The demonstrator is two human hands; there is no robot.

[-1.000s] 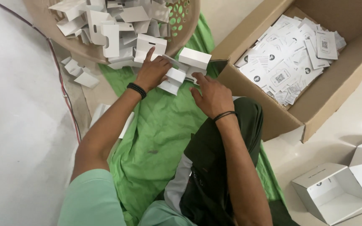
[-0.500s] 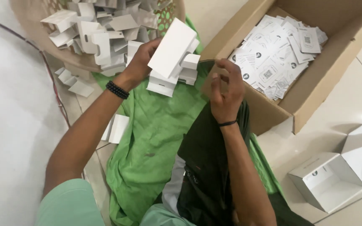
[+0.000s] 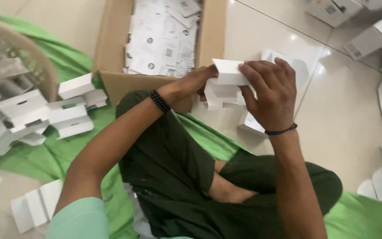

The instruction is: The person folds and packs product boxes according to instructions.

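Two hands hold one white insert above the tiled floor, right of the carton. Left hand pinches its left edge; right hand wraps its top. Carton holds many leaflets. Several inserts piled left on green cloth, beside one basket.

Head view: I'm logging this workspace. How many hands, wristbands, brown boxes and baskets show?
Hands: 2, left hand, right hand, both holding one white folded card
Wristbands: 2, beaded bracelet, thin band
Brown box: 1
Basket: 1
Total: 6
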